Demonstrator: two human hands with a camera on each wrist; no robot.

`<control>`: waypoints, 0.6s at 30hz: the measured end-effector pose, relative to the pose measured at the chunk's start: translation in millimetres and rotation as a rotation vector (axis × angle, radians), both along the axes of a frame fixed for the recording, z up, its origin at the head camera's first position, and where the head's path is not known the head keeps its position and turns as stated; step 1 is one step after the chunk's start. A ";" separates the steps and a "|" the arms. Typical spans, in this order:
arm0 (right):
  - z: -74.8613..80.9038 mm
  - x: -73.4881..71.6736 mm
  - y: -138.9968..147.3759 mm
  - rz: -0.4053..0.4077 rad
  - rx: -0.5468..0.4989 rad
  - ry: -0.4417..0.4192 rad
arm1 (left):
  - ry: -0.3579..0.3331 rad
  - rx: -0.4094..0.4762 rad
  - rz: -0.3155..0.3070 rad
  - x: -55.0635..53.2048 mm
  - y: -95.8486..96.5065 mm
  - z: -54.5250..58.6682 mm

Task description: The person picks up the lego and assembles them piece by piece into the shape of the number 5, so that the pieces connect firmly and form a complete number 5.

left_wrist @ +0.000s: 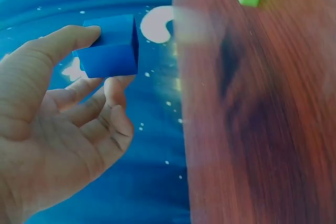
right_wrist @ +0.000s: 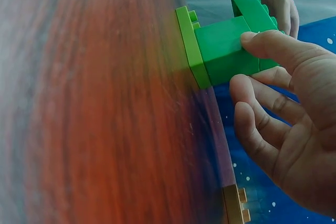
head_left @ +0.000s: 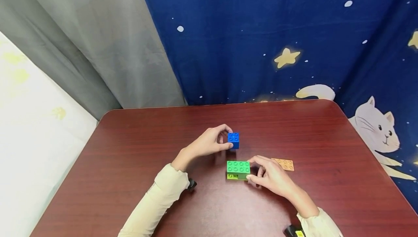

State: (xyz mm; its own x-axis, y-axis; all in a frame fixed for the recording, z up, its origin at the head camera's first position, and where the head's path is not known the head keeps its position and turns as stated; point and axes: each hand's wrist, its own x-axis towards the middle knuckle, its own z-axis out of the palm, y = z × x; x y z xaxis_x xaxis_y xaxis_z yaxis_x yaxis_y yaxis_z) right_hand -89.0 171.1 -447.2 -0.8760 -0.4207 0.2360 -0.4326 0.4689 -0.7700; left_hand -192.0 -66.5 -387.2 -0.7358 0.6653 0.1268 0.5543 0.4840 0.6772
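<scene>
The right hand (head_left: 271, 176) pinches green bricks (head_left: 238, 166) already stacked on a lime plate (right_wrist: 192, 51); the left hand (head_left: 210, 142) pinches an as-yet-unattached blue brick (head_left: 234, 144).

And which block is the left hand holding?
The blue block, four studs on top, pinched in the left hand. The right hand pinches the green stack; the orange plate lies flat on the table.

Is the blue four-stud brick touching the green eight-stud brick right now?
Apart. The head view shows it: a strip of reddish-brown tabletop separates the blue four-stud brick, pinched by the left hand, from the green eight-stud brick.
</scene>
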 end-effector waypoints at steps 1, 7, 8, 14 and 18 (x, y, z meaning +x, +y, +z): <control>-0.2 -0.2 0.1 0.003 -0.003 -0.001 | 0.005 0.008 0.005 3.3 -0.4 1.0; -0.7 -0.3 -1.0 0.007 -0.019 -0.011 | 0.023 0.048 0.020 23.4 -1.2 5.2; -0.5 -0.2 -1.2 0.007 -0.020 -0.015 | 0.021 0.052 0.021 26.5 -1.6 5.9; 0.0 -1.0 -0.5 0.012 -0.024 -0.033 | 0.027 0.067 0.046 42.2 -4.9 9.8; -1.1 -1.4 0.4 0.015 -0.025 -0.032 | 0.054 0.054 0.054 47.5 -5.7 10.6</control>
State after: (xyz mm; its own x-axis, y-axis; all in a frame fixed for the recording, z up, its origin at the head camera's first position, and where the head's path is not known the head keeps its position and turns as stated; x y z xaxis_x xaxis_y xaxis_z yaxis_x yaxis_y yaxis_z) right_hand -90.4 171.5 -448.2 -0.8770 -0.4280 0.2185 -0.4144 0.4434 -0.7948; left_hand -144.5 -72.2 -376.6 -0.7616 0.6159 0.2016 0.5645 0.4777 0.6732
